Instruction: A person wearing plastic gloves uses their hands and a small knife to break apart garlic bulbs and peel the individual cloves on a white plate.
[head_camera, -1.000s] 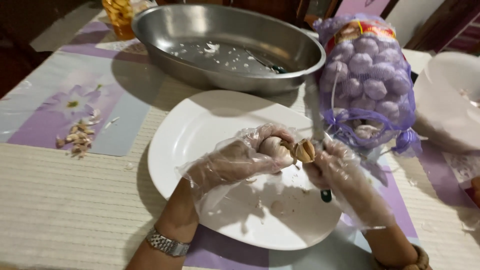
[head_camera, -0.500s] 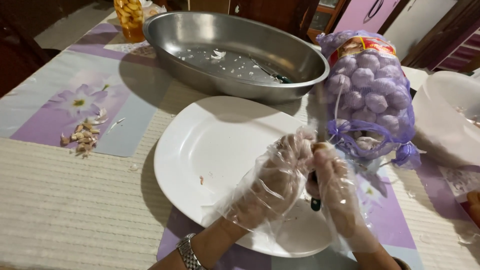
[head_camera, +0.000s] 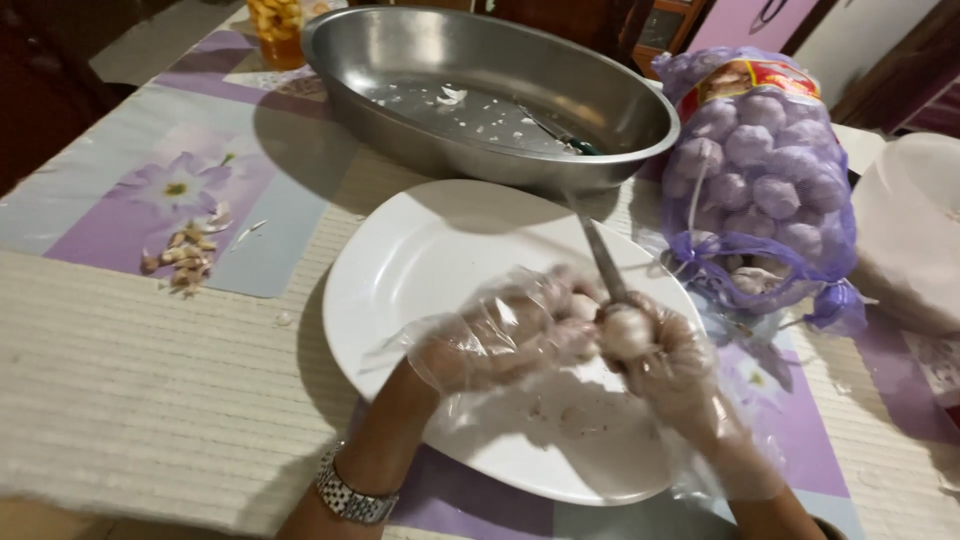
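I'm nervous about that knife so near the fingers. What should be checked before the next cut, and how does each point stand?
1. Both hands gloved: ok; left hand and right hand wear clear plastic gloves.
2. Garlic bulb held firmly: ok, gripped where both hands meet.
3. Knife blade pointing away from the body: ok, it angles up toward the metal basin.
4. Left fingers clear of the edge: cannot tell, the gloves blur them.
5. White plate under the work: ok.
6. Net bag of garlic out of the way: ok, standing beside the plate.

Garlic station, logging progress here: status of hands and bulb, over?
Left hand gloved, gripping garlic bulb. Right hand holds knife at it. Both over white plate; nothing in the way.
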